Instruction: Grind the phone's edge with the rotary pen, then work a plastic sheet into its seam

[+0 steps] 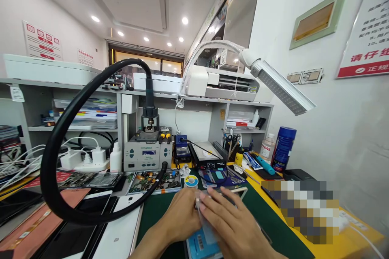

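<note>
My left hand [181, 215] is closed at the edge of a see-through plastic sheet or sleeve [208, 226], its fingertips partly hidden. My right hand [228, 219] lies flat over the same plastic, fingers stretched out and pointing up and left. Beneath both hands is a blue flat packet or box [199, 243] with a barcode label. A pale-rimmed flat frame, perhaps a phone part [243, 192], shows past my right fingers. All this lies on a dark green mat [270, 226]. Just beyond my left hand stands a solder wire spool [191, 181].
A thick black hose [48, 162] loops in from the left from a grey rework station [148, 155]. White phone [120, 226] and other phones lie left. A parts tray [156, 181], a hot plate [207, 154] and a lamp [282, 85] are ahead; a blue can [284, 149] stands right.
</note>
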`<state>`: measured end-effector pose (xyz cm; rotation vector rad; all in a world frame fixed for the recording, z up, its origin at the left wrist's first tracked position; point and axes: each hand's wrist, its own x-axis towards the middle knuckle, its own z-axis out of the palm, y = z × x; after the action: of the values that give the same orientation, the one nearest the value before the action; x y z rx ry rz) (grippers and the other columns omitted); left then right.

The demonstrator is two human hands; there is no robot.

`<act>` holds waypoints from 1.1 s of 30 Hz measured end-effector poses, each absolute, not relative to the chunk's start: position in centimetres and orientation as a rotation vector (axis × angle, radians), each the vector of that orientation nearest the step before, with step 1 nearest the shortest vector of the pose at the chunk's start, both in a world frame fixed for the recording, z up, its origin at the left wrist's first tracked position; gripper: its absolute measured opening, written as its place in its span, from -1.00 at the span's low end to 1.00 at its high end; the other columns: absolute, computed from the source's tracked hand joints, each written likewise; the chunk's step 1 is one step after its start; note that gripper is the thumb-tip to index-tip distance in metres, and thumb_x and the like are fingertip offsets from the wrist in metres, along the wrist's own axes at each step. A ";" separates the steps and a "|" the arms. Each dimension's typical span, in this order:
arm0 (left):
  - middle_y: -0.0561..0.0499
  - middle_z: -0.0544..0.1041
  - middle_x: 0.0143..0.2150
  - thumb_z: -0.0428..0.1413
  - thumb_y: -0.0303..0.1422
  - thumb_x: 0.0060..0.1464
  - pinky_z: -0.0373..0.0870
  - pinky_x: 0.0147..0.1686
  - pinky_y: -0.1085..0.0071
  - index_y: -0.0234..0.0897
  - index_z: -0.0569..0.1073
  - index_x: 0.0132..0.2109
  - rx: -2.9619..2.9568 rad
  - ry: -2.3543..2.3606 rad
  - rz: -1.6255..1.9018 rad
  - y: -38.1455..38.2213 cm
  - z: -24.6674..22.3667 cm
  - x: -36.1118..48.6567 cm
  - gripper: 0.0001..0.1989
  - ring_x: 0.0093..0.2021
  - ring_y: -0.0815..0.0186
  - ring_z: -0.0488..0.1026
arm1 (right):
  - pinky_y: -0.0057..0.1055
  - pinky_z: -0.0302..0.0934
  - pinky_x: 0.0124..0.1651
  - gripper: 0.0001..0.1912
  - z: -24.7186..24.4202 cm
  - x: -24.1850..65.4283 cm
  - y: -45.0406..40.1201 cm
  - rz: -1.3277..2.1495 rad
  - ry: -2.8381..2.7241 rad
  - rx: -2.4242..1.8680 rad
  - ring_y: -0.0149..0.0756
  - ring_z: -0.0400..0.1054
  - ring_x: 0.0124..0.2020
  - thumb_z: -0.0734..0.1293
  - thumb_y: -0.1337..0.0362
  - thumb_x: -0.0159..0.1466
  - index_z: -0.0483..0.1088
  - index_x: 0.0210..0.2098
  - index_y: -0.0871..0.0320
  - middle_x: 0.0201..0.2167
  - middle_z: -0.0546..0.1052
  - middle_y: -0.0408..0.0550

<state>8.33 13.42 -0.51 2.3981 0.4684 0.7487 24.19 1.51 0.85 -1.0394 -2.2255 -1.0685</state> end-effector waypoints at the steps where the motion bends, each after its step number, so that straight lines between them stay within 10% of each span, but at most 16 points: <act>1: 0.05 0.44 -0.46 0.06 -0.48 -0.03 0.14 -0.41 0.41 -0.21 0.23 -0.48 2.402 0.466 0.749 13.4 -0.5 8.3 -0.84 -0.46 0.35 0.21 | -0.15 0.15 0.40 -0.58 0.8 24.1 1.6 -1.066 -2.230 -1.029 -0.16 0.42 0.24 0.19 0.50 0.35 0.46 0.15 0.29 0.22 0.53 0.02; 33: 0.11 0.37 -0.48 0.04 -0.54 -0.06 0.06 -0.39 0.39 -0.20 0.13 -0.48 2.360 0.453 0.766 13.4 -0.8 8.4 -0.77 -0.45 0.36 0.14 | -0.07 -0.33 0.55 -0.58 1.7 24.8 1.0 -1.103 -2.302 -1.022 -0.20 0.45 0.22 0.16 0.52 0.36 0.48 0.11 0.28 0.15 0.59 0.04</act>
<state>8.44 13.40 -0.77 2.3604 0.4528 0.7659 24.76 0.99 1.72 -1.0221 -2.3017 -1.1031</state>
